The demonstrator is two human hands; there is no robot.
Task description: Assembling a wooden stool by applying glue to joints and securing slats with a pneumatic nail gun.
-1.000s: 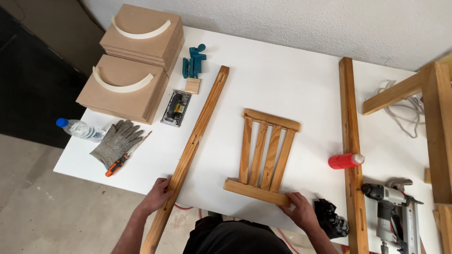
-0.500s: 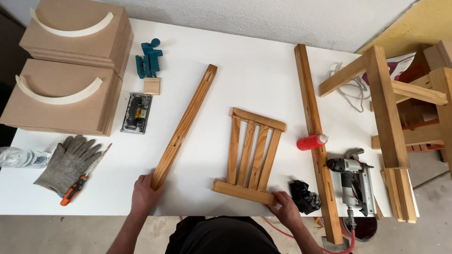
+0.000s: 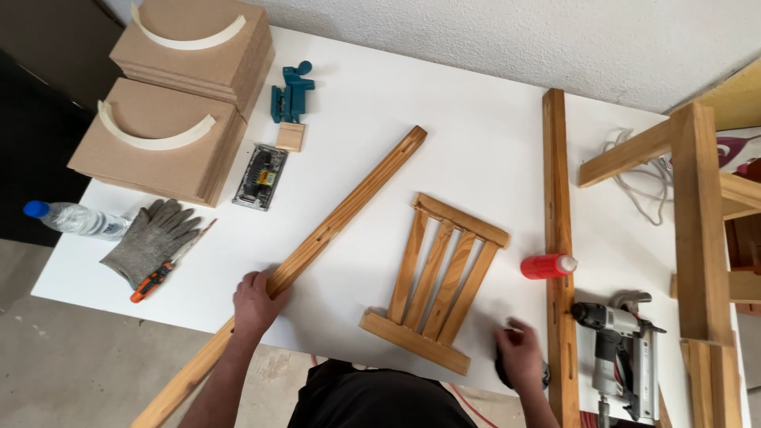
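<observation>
Two hands: both low on the white table [image 3: 476, 103].
Left hand [image 3: 255, 299]: at 7 o'clock, fingers closed over the long wooden rail [image 3: 333, 230], which slants toward 12 o'clock.
Right hand [image 3: 519, 354]: at 5 o'clock, on a black thing; grip cannot be told.
Slatted frame [image 3: 436, 281]: between the hands, untouched.
Red can [image 3: 547, 265]: on its side at 3 o'clock, against the upright plank [image 3: 557, 198].
Small dark label plate [image 3: 260, 176]: at 10 o'clock, rectangular.

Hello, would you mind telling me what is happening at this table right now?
A person stands at a white table. Their left hand grips a long wooden rail lying diagonally, its near end past the table edge. Their right hand rests on a dark object by the slatted wooden frame. A red bottle and nail gun lie further right.
</observation>
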